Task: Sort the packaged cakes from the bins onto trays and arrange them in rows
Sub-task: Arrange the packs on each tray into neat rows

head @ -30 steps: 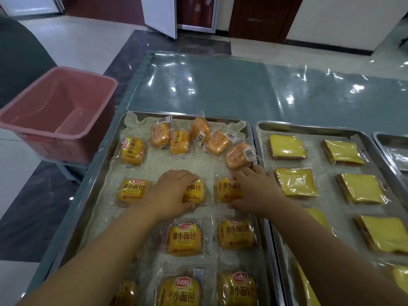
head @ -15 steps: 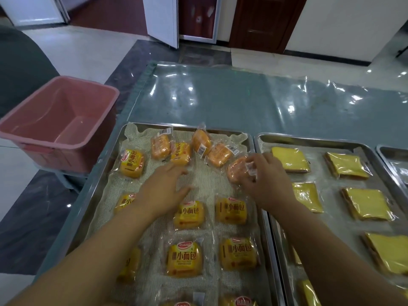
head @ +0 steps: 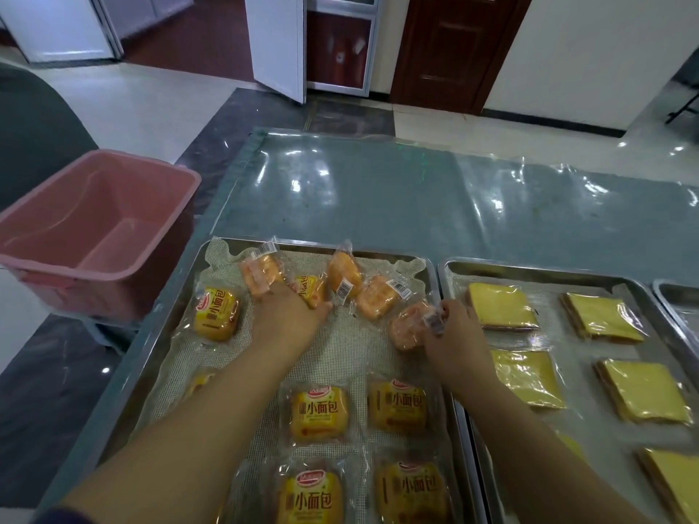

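Observation:
A steel tray (head: 159, 357) lined with mesh holds several packaged small cakes. Yellow-labelled ones (head: 319, 412) lie in rows near me, and a loose cluster (head: 378, 300) lies at the far end with barcodes up. My left hand (head: 287, 315) reaches into that cluster, its fingers on a labelled cake (head: 308, 291) and against an upturned one (head: 261, 276). My right hand (head: 450, 334) pinches the wrapper edge of an orange cake (head: 408, 327) near the tray's right rim.
A second steel tray (head: 548, 276) on the right carries rows of flat yellow packaged cakes (head: 501, 306). A third tray's corner (head: 677, 296) shows at far right. An empty pink bin (head: 94, 236) stands left of the plastic-covered table (head: 416, 198).
Both hands left the second-row cakes and moved forward to the far cluster. The right hand took hold of the orange cake's wrapper; the left hand reached the cakes at the far end.

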